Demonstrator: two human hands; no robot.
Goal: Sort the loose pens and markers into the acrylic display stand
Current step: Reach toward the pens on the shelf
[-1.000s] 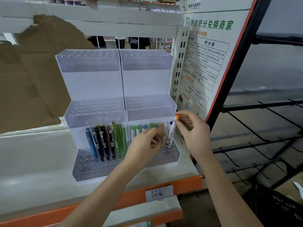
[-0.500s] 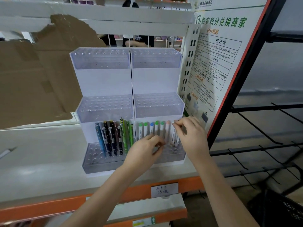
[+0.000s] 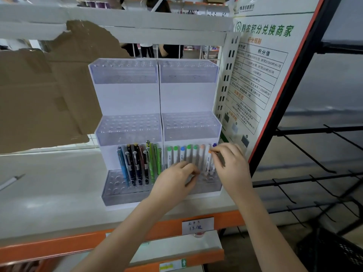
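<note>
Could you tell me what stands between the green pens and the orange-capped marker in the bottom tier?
In the head view, a row of white markers with green, blue and peach caps stands between the green pens and the orange-capped marker.

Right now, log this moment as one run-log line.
right hand: pinches orange-capped marker, seating it in stand's bottom tier | left hand: among markers, grip unclear | upper tiers: empty

Clear acrylic display stand [image 3: 188, 122], two three-tier units side by side, upright on shelf. Left bottom tier: clip pens [image 3: 137, 163] (blue, dark, green) upright in holes. Right bottom tier: row of white markers [image 3: 184, 156] upright, caps green, blue, orange.
</note>
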